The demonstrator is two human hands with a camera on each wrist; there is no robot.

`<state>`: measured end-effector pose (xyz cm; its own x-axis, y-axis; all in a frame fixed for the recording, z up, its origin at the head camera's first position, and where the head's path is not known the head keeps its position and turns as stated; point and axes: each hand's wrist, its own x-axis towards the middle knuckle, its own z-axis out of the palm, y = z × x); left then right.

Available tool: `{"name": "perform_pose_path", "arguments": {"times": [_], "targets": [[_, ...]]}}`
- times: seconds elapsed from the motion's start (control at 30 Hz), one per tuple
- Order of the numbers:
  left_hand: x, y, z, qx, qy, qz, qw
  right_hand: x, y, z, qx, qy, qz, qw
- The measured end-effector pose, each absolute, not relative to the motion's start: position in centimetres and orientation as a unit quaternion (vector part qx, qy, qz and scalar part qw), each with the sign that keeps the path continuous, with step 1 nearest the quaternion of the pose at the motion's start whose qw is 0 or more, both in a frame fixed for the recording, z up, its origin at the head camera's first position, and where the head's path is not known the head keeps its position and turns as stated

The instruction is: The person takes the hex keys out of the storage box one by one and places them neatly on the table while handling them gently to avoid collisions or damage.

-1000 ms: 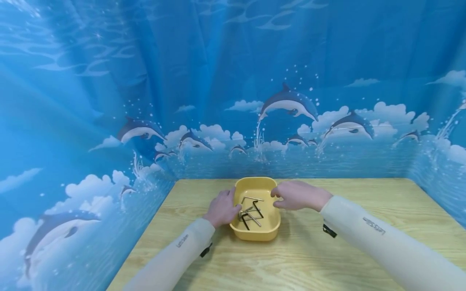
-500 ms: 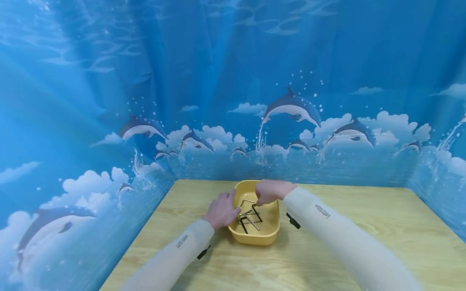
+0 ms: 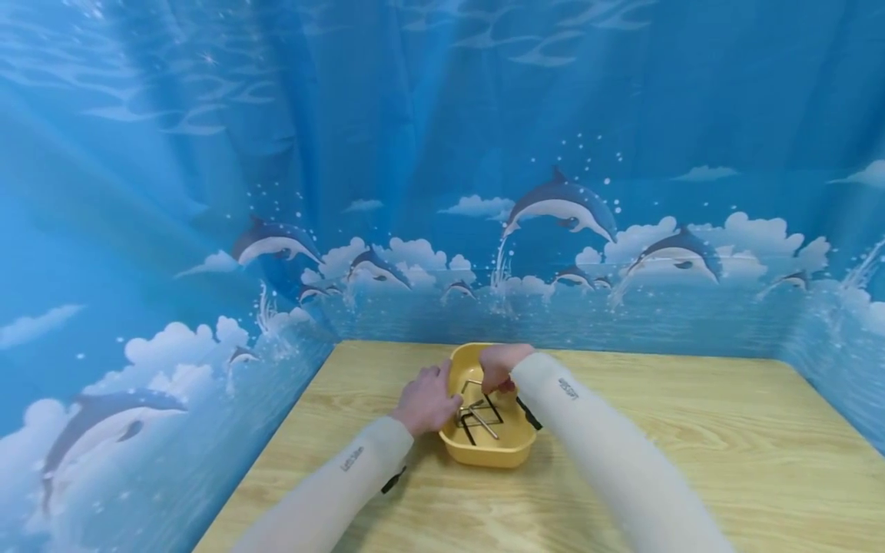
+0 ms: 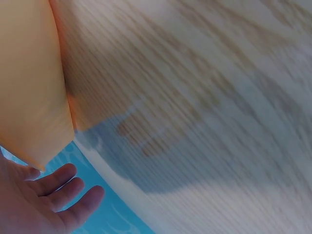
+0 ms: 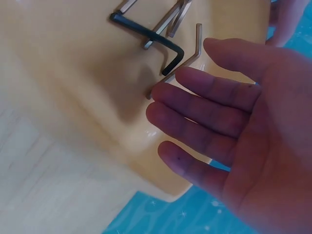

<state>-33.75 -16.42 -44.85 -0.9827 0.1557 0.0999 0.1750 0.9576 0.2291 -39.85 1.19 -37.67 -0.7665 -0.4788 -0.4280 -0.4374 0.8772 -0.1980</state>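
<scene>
A yellow plastic tub (image 3: 487, 458) on the table holds several L-shaped hex keys, some black and some silver. My left hand (image 3: 424, 399) holds the tub's left rim, thumb over the inside edge and the other fingers outside; in the left wrist view those fingers (image 4: 80, 207) lie beyond the tub's wall. Reaching into the tub's far right part is my right hand (image 3: 503, 367). In the right wrist view its fingers are extended and apart, fingertips right at a silver hex key (image 5: 198, 45). A black hex key (image 5: 146, 32) lies just beyond, crossing another silver one.
The wood-grain table (image 3: 664, 430) extends to both sides and in front of the tub. A blue curtain (image 3: 415, 192) printed with dolphins and clouds hangs behind the table and along its sides.
My right hand has moved left and down from the tub's right rim to the hex keys inside. My left hand stays at the left rim.
</scene>
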Motion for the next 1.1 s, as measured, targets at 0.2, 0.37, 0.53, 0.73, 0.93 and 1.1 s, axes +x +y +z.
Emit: {"name": "perform_pose_path", "arguments": {"times": [0.2,0.37,0.53,0.73,0.93,1.1], "targets": [[-33.7,-16.2,-44.9,-0.074,-0.99,-0.116,0.031,-40.0,0.5,-37.7,-0.235,0.939,-0.041,0.249],[-33.6,-16.2,-44.8,-0.072,-0.99,-0.118,0.026,-40.3,0.3,-38.3,-0.23,0.942,-0.031,0.241],[-33.6,-16.3,-44.9,-0.068,-0.99,-0.119,0.026,-40.6,0.3,-39.2,-0.225,0.943,-0.031,0.244],[-33.4,-16.3,-44.9,-0.064,-0.99,-0.12,0.024,-40.2,0.3,-39.6,-0.225,0.937,-0.05,0.263],[-33.8,-16.1,-45.1,-0.074,-0.989,-0.122,0.027,-39.9,0.4,-39.3,-0.228,0.936,-0.041,0.267],[-33.9,-16.0,-44.9,-0.064,-0.991,-0.113,0.029,-40.4,0.6,-39.2,-0.239,0.931,-0.04,0.272]]}}
